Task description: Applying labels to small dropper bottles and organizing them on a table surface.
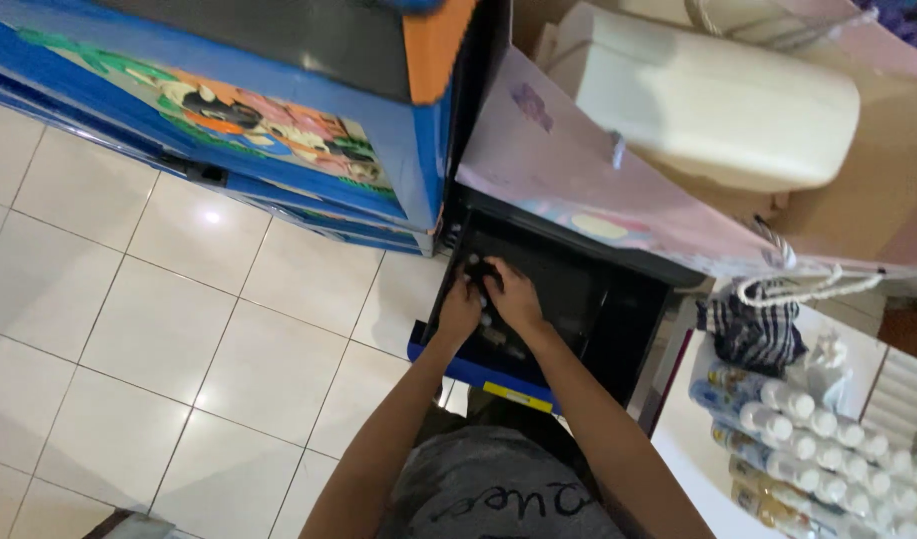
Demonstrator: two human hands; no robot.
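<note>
Both hands, left hand (pixel 459 307) and right hand (pixel 511 296), fingers closed around small dark object (pixel 481 270) at drawer's (pixel 588 299) left edge; best gripped steadily.

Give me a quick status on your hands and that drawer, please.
Left hand and right hand together on a small dark object, grip unclear. Open drawer beneath. Nothing blocking.
</note>
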